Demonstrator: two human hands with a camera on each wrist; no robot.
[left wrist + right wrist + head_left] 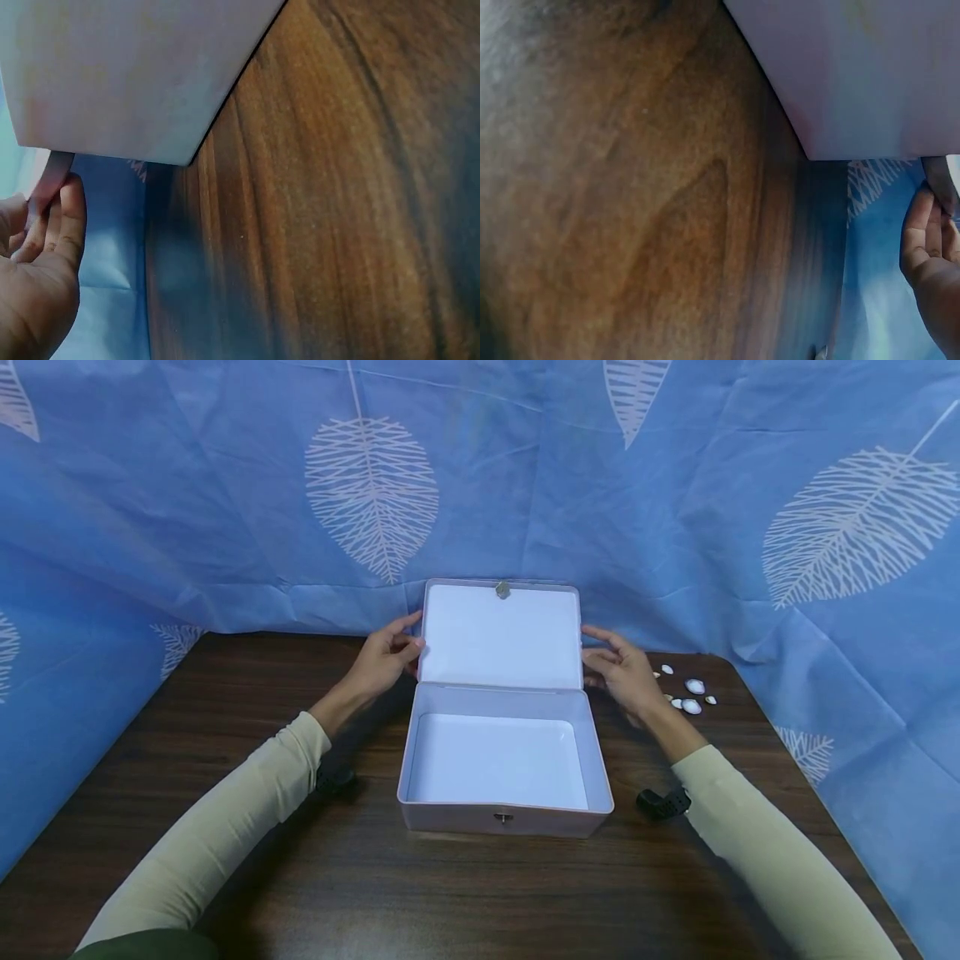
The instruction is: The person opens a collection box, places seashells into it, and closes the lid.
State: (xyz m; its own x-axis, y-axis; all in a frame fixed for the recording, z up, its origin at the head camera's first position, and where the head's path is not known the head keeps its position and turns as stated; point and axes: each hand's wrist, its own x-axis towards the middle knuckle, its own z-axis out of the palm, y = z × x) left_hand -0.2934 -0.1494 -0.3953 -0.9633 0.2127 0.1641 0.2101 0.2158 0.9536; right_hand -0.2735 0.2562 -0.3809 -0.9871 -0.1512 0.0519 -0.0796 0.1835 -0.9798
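Note:
A pale metal box (502, 819) sits on the table with its lid (501, 639) raised at the back, leaning near the blue cloth. The white inner floor shows, and a small latch (502, 590) is on the lid's top edge. My left hand (386, 656) holds the lid's left edge, thumb at the front and fingers (72, 217) behind. On the opposite side, my right hand (622, 672) grips the right edge of the lid, its fingers (916, 232) against the rim. The box's outer side wall (135, 82) fills the top of the left wrist view.
Several small white shells (692, 707) lie on the dark wooden table (480, 893), just beyond my right wrist at the back right. A blue leaf-patterned cloth (525, 468) hangs behind the table and along both sides.

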